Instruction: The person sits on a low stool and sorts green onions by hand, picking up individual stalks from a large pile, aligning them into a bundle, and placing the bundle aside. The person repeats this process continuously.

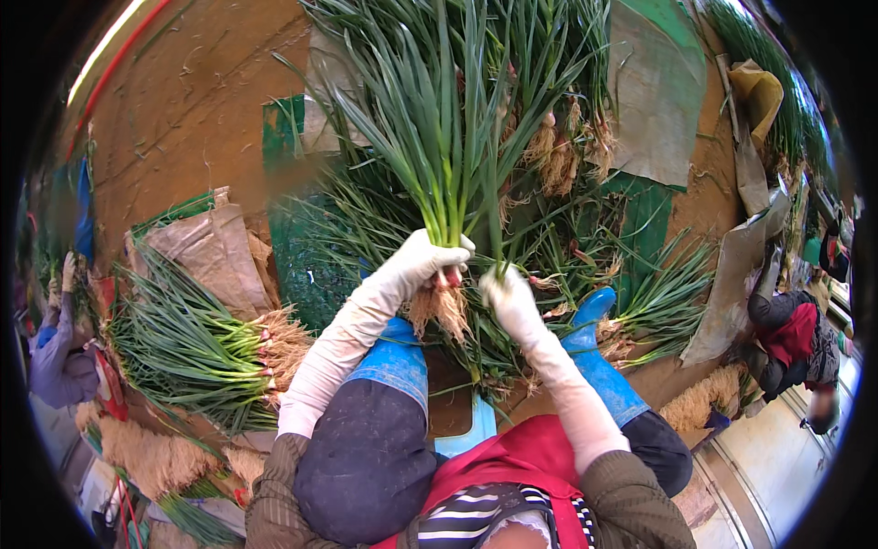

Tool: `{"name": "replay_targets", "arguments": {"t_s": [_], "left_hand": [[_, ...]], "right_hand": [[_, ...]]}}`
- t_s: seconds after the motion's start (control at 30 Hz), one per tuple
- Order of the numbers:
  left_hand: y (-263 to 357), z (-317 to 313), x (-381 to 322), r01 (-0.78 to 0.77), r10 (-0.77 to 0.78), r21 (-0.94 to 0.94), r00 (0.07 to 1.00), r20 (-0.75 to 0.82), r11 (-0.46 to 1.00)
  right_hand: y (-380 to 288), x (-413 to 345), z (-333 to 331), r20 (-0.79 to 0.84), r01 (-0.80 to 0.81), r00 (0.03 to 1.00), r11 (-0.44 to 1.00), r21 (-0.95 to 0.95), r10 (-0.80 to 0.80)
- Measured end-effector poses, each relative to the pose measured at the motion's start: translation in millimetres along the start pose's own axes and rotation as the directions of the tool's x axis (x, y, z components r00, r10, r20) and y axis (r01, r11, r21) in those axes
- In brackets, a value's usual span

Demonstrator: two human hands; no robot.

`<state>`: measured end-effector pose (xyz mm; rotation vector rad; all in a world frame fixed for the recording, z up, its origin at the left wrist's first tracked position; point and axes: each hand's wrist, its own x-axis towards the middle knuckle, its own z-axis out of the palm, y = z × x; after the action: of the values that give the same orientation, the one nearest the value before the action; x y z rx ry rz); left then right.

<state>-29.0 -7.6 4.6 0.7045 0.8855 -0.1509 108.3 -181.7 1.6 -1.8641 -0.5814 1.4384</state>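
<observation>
My gloved left hand (pixel 435 259) grips a bunch of green garlic (pixel 439 158) near its base. The leaves fan upward, while pinkish bulbs and pale roots (pixel 441 309) hang below the fist. Close beside it on the right, my gloved right hand (pixel 511 302) is closed around green garlic leaves (pixel 495 206) and looks blurred. Beneath both hands, loose garlic stalks (pixel 562 233) lie in a tangle on the ground. A large heap of green garlic (pixel 535 62) rises beyond them, roots showing at its near right edge.
At left lies a stacked pile of garlic (pixel 206 350), roots facing me; a smaller pile (pixel 658 309) sits by my right blue boot (pixel 603 364). A light blue stool (pixel 473 432) shows between my legs. People (pixel 789 329) work at both sides. Sacking (pixel 212 254) covers some ground.
</observation>
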Motion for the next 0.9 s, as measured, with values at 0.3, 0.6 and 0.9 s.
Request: {"name": "replay_targets", "arguments": {"t_s": [0.3, 0.6, 0.9], "left_hand": [[44, -36, -46, -0.344, 0.461, -0.478, 0.875, 0.15, 0.808], [39, -5, -15, -0.173, 0.2, -0.397, 0.979, 0.028, 0.901], [5, 4, 7, -0.044, 0.046, -0.074, 0.999, 0.026, 0.996]], "right_hand": [[-38, -18, -86, 0.334, 0.339, 0.937, 0.473, -0.813, -0.099], [-42, 130, -29, -0.317, -0.078, 0.948, 0.943, -0.325, -0.031], [-21, 49, 4, -0.222, 0.336, 0.864, 0.845, -0.416, -0.452]]}}
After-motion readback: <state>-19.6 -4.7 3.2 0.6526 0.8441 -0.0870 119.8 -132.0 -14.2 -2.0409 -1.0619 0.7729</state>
